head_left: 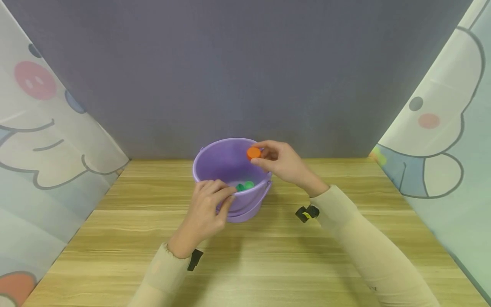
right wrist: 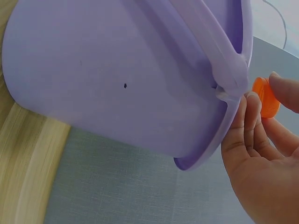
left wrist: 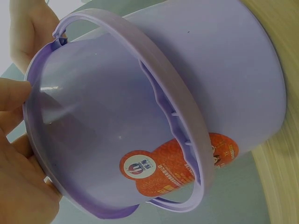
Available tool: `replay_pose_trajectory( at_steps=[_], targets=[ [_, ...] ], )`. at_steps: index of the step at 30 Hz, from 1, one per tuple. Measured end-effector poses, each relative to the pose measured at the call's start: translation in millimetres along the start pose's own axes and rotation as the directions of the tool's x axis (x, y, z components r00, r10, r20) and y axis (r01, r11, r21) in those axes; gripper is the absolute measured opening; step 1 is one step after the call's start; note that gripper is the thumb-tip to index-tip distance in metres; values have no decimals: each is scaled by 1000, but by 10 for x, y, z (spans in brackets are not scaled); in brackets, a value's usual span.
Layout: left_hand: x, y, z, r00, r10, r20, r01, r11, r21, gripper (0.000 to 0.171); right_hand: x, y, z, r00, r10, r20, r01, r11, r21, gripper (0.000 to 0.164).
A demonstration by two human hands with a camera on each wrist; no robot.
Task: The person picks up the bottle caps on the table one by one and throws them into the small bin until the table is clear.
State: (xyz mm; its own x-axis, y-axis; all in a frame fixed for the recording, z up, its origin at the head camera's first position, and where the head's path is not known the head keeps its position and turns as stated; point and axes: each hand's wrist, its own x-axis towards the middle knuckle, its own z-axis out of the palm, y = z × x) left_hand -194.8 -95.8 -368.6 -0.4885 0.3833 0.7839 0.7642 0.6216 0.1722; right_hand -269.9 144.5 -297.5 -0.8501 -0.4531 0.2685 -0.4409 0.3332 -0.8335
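A purple bucket point(head_left: 245, 211) stands upright on the wooden table. The left hand point(head_left: 209, 207) grips its near rim point(left wrist: 35, 140), with the fingers over the edge and the thumb on the near side. Above the right part of the bucket's opening, the right hand point(head_left: 281, 164) pinches an orange bottle cap point(head_left: 253, 153) between thumb and fingers. In the right wrist view the ridged side of the orange cap point(right wrist: 266, 98) shows beside the rim. Green caps point(head_left: 249, 185) lie inside the bucket, partly hidden by the near rim and left fingers.
The bucket's handle point(left wrist: 163, 70) hangs down on the near side, over an orange label point(left wrist: 163, 168). The wooden table point(head_left: 268, 264) ends at a grey backdrop point(head_left: 245, 76). Cartoon-printed panels point(head_left: 426, 157) stand at both sides.
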Motion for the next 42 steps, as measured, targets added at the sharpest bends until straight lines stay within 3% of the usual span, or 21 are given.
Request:
replay_pose_trajectory(
  at_steps=[22,42],
  targets=[
    [-7,6,12,1000,-1,6,1,1000,-5,14,-21,0,25,997,-11,-76,9,1000,-23,48],
    [1,-16,-12,1000,4,5,-4,1000,-12,15,-155,-10,-86,994,-30,-104,29,1000,-8,41]
  ],
)
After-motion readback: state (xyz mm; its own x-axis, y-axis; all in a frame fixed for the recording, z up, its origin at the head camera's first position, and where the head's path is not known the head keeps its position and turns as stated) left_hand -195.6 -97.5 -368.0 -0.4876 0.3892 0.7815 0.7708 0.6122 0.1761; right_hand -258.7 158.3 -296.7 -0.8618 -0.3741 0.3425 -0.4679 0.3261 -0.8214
